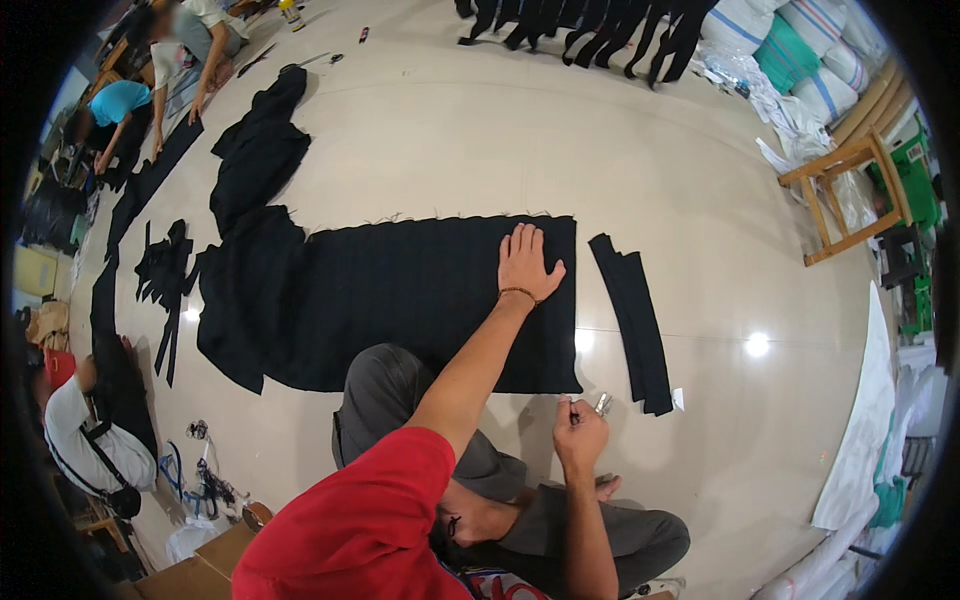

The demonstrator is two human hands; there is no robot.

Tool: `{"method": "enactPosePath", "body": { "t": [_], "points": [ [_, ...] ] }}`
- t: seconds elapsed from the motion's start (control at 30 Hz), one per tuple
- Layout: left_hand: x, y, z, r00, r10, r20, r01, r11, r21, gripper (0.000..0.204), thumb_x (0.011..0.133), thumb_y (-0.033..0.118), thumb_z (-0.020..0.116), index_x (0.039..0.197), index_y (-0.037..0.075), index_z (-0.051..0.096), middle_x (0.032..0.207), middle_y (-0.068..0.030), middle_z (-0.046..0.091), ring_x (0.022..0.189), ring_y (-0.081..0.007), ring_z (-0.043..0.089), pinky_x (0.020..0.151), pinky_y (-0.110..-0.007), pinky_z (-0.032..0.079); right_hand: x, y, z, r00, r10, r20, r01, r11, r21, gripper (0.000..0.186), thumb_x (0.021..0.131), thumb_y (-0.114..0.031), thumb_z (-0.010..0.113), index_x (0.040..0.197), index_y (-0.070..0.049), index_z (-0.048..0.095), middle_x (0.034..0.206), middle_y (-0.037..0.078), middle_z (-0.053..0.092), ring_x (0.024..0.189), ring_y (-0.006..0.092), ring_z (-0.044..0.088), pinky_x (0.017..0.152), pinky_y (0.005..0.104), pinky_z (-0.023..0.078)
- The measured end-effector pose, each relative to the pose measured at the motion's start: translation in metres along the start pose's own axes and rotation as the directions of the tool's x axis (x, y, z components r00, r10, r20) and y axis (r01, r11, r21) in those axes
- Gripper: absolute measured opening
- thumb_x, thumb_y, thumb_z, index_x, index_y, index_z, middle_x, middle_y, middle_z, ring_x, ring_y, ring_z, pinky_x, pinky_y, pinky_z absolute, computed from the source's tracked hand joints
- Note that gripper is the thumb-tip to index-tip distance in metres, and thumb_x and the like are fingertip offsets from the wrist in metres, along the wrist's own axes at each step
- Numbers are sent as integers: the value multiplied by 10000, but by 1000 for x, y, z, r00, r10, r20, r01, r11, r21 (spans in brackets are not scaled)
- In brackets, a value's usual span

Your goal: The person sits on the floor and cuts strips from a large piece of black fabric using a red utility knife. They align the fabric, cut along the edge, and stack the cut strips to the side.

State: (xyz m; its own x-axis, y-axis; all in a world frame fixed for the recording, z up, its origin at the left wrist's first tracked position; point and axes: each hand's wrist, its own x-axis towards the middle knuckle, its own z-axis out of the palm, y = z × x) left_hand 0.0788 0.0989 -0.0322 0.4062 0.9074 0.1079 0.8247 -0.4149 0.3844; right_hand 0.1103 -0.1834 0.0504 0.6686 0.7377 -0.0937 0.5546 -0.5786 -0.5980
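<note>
A large sheet of black fabric (420, 290) lies spread on the floor before me, bunched at its left end and frayed along its far edge. My left hand (527, 268) rests flat on it near the right edge, fingers apart. Just off the near right corner, my right hand (580, 437) is closed around a small silvery metal tool (603, 404); its kind is mostly hidden by my fingers. A narrow folded black strip of fabric (633, 325) lies to the right, apart from the sheet. A small white scrap (678, 399) sits beside the strip's near end.
Crumpled black cloth (262, 150) and cut black scraps (165, 265) lie to the left. Other people (120, 100) handle a long black strip at far left; another person (90, 430) sits nearer. A wooden stool (850, 190) and stuffed sacks (790, 50) stand right. Black strips (590, 25) lie far ahead.
</note>
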Motion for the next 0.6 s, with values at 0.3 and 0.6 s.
{"method": "enactPosePath", "body": {
  "t": [0.3, 0.6],
  "points": [
    [1, 4, 12, 999, -13, -39, 16, 996, 86, 932, 916, 660, 484, 1571, 33, 272, 1651, -96, 245, 1534, -270, 177, 1239, -477, 148, -15, 12, 10, 985, 87, -148, -48, 968, 248, 536, 959, -234, 674, 559, 0, 404, 481, 27, 306, 475, 113, 281, 466, 345, 241],
    [3, 1, 18, 996, 4, -93, 7, 993, 118, 915, 913, 659, 494, 1560, 39, 310, 1640, -92, 275, 1526, -269, 208, 1231, -488, 159, -47, 13, -4, 980, 160, -119, -103, 919, 381, 531, 934, -135, 689, 547, -17, 345, 495, 6, 281, 497, 83, 270, 458, 338, 207]
  ]
}}
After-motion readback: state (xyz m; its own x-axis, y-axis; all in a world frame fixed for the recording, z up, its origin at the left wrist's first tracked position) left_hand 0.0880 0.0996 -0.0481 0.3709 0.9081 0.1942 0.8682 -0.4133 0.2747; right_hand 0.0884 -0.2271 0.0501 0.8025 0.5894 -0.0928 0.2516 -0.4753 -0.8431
